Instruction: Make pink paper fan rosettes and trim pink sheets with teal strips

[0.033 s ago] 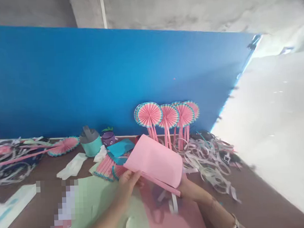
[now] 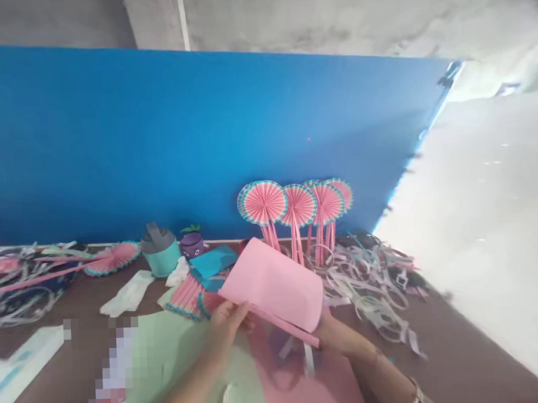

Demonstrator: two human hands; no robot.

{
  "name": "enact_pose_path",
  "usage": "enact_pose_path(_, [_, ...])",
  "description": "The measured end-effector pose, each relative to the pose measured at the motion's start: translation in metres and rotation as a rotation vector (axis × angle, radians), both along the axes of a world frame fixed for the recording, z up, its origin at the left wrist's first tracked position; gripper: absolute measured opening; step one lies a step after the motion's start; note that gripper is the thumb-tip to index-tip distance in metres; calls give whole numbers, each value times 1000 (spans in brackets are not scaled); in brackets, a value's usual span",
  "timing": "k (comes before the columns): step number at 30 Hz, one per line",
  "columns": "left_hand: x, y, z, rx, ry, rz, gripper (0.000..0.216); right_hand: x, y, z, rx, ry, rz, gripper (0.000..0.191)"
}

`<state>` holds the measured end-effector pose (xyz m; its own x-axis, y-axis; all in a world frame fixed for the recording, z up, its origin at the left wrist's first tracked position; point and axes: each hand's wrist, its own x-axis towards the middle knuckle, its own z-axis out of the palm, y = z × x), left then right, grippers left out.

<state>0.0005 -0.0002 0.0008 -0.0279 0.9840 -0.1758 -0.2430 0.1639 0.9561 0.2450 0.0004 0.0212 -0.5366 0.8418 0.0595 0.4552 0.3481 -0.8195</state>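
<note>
A sheet of pink paper is held up in front of me, curved over, with a narrow folded strip along its near edge. My left hand is closed on the near left corner, thumb on top. At the right end my right hand grips the sheet; its fingers are mostly hidden behind the paper. A white strip hangs below the fold near the right hand, slightly blurred. Beneath the hands lie a flat pink sheet and pale green sheets.
Several pink pleated paper fans stand along the blue partition. Tangled white strips lie at right. Left of the paper are a teal pot, a purple cup, blue pieces and a crumpled white tissue.
The white strip below the pink paper has shifted slightly and looks straighter. Both hands and the sheet stay where they were.
</note>
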Motion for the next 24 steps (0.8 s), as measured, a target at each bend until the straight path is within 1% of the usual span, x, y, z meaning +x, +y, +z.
enact_pose_path(3, [2,-1,3,6,-5,-17,49,0,0,3,-101,1,47,64])
enact_pose_path(6, [3,-2,5,16,-3,-47,50,0,-1,7,-145,5,34,65])
enact_pose_path(10, [3,-4,6,25,30,-90,52,-5,-3,13,-126,-49,25,61])
enact_pose_path(14, [4,-6,6,28,58,-137,56,-11,-5,16,-112,-65,79,47])
enact_pose_path(18, [5,-7,5,29,61,-173,57,-11,-4,14,-51,-82,124,34])
enact_pose_path(24, [5,-7,0,39,57,-187,55,-9,-2,9,-23,-69,133,33])
